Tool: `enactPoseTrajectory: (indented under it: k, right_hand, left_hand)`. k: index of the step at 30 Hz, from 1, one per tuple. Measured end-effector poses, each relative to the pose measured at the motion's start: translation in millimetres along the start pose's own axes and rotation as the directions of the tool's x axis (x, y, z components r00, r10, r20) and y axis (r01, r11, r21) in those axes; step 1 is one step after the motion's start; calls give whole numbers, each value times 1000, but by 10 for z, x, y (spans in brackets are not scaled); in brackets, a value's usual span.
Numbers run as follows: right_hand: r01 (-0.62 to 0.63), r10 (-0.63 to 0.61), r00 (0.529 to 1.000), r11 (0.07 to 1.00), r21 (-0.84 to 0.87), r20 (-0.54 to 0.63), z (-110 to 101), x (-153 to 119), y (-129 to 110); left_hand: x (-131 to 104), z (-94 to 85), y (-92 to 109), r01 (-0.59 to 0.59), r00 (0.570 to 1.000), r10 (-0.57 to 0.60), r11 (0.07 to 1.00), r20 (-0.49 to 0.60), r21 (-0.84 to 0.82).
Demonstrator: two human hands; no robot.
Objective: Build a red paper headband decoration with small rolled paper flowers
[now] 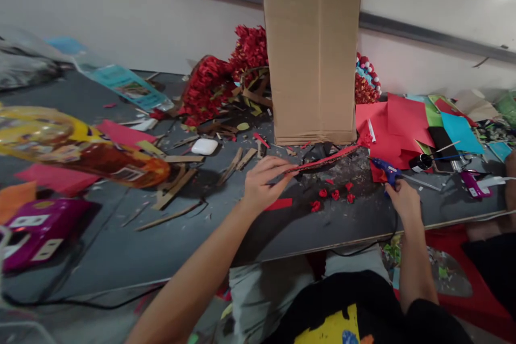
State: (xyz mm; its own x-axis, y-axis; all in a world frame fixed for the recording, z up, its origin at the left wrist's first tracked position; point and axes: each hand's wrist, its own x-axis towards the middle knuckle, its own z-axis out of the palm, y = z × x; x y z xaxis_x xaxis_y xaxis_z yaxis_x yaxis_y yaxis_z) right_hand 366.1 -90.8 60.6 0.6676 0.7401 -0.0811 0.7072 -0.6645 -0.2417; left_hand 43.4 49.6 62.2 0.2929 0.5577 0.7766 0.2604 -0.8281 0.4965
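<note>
My left hand point(264, 183) pinches the near end of a long, thin red-covered strip point(330, 159) with dark, rough-looking edges. A red paper flower point(366, 140) sits at the strip's far end. In my right hand point(403, 199) is a blue hot glue gun point(386, 168), its nozzle pointing up and left, just below the flower and apart from it. Several small red paper flowers point(335, 194) lie on the dark table between my hands. Beneath my left hand lies a flat red paper strip point(280, 203).
A tall cardboard box point(318, 54) stands at the back, with red flower bunches point(212, 86) beside it. Red paper sheets point(407, 123) lie right. A yellow-and-orange bottle point(80, 145), wood pieces point(177, 188) and a purple power strip point(44, 231) lie left. Another person's arm point(511, 183) shows at right.
</note>
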Motion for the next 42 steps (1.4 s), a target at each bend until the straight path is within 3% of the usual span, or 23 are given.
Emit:
enactPoseTrajectory:
  k: [3,5,7,9,11,12,17,21,25,30,37,42]
  right_hand:
    - [-6,14,993,998,70,-120,-58,9,24]
    - [10,48,971,971,240,-233,-90,-3,39]
    - [94,69,954,857,507,-292,-104,-19,19]
    - [196,53,951,663,723,-306,-98,-31,-40]
    - [266,34,942,527,807,-333,-80,-41,-119]
    - [292,30,934,512,808,-356,-70,-48,-157]
    - [387,-38,883,622,681,-467,-60,-113,-305]
    - [392,-90,886,669,631,-456,-82,-177,-447]
    - [318,7,862,771,551,-508,-63,-211,-573]
    - [256,73,845,816,519,-530,-14,-210,-625]
    - [272,32,808,866,420,-589,13,-190,-682]
    - [302,-14,805,870,389,-593,29,-203,-717]
  left_hand:
    - [-6,-59,2,-104,989,111,992,-97,76]
    - [-7,-84,-20,-154,973,174,979,-151,135]
    - [-8,-100,-46,-176,960,212,965,-182,194]
    - [-13,-110,-69,-181,955,229,953,-188,242]
    - [-25,-113,-88,-197,950,251,943,-186,266]
    - [-34,-113,-97,-213,945,269,938,-185,275]
    - [-98,-108,-146,-280,943,323,899,-79,335]
    - [-127,-110,-146,-292,951,307,882,19,371]
    - [-121,-113,-108,-322,941,337,871,25,371]
    - [-121,-127,-70,-303,948,316,871,31,388]
    - [-93,-158,-25,-348,929,369,869,7,353]
    - [-110,-188,-18,-301,951,308,875,44,379]
